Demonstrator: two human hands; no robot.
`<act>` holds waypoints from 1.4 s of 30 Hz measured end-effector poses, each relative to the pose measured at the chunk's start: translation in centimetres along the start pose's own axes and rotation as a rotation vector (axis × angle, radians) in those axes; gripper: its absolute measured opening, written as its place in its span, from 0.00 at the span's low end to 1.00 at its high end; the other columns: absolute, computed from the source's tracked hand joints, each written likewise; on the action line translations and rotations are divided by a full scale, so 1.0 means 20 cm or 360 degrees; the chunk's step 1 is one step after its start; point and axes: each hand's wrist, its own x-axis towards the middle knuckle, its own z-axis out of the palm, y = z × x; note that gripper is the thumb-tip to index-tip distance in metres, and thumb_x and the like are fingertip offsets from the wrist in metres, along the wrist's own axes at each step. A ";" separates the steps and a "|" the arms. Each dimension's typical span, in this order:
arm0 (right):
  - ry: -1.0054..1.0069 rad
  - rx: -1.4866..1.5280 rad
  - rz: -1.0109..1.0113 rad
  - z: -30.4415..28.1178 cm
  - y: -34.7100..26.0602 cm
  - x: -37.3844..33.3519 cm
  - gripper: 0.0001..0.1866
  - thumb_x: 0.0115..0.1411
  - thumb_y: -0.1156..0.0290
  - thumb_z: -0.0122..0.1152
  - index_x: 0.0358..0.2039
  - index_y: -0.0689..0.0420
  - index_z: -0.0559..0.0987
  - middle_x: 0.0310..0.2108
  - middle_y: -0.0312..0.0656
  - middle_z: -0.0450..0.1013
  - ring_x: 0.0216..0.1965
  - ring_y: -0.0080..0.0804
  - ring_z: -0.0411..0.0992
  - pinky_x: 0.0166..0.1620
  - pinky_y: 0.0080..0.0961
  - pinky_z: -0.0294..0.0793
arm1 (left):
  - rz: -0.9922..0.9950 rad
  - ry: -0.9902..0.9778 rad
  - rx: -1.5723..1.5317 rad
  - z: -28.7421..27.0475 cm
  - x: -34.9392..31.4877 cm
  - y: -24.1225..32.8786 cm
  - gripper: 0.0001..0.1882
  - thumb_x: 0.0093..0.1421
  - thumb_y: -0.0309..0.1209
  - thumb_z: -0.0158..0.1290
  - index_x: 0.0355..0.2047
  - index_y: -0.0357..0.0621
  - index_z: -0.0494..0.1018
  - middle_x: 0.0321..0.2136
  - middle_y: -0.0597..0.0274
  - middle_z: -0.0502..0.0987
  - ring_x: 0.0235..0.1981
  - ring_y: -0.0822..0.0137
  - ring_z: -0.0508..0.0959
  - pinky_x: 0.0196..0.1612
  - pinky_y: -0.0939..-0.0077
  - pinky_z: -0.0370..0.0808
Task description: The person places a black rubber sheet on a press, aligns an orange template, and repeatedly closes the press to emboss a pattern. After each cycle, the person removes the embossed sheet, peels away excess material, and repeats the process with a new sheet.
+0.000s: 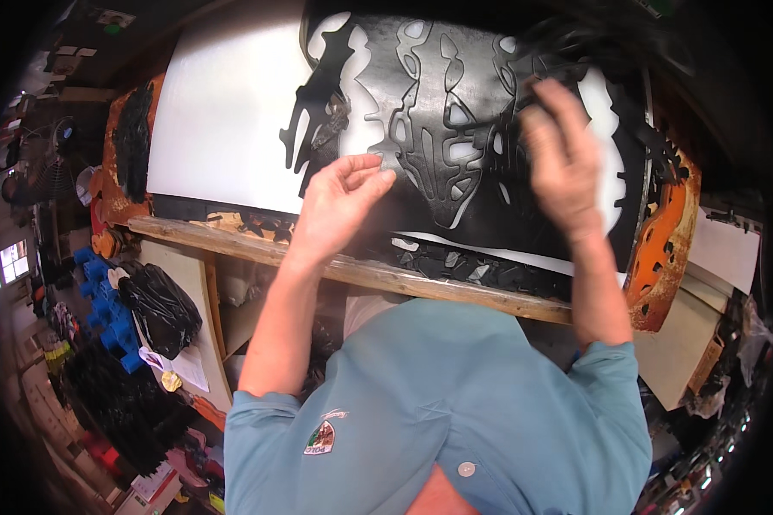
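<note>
Black sheet [481, 94], full of cut-out shapes, lying flat beyond the wooden rail [369, 273], over a white board [232, 112]; probably set so for backing, with pale gaps making the cuts easy to read. Loose black piece [335, 69] beyond the rail, left of its middle, likely parted from the sheet; can't make out the join. Left hand [339, 197] just beyond the rail's middle, fingers curled, thumb and forefinger tips nearly together, maybe for small bits; can't tell if pinching a thin scrap. Right hand [563, 154] farther beyond the rail, toward its right end, half-curled over the sheet, perhaps for reach into the far cuts; too blurred to tell grip or contact. Dark scraps [472, 270] just beyond the rail, likely waste kept off the sheet. Far edge lost in dark blur. Space under the rail mostly hidden by blue shirt [489, 378].
</note>
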 end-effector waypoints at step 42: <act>-0.0315 -0.0042 -0.0361 0.35 -0.09 -0.29 0.31 0.51 0.85 0.73 0.58 0.69 0.78 0.35 0.47 0.74 0.37 0.47 0.71 0.43 0.39 0.74 | -0.0626 -0.0630 -0.0487 -0.14 0.13 0.07 0.11 0.73 0.38 0.61 0.45 0.42 0.82 0.29 0.79 0.73 0.30 0.84 0.69 0.36 0.86 0.69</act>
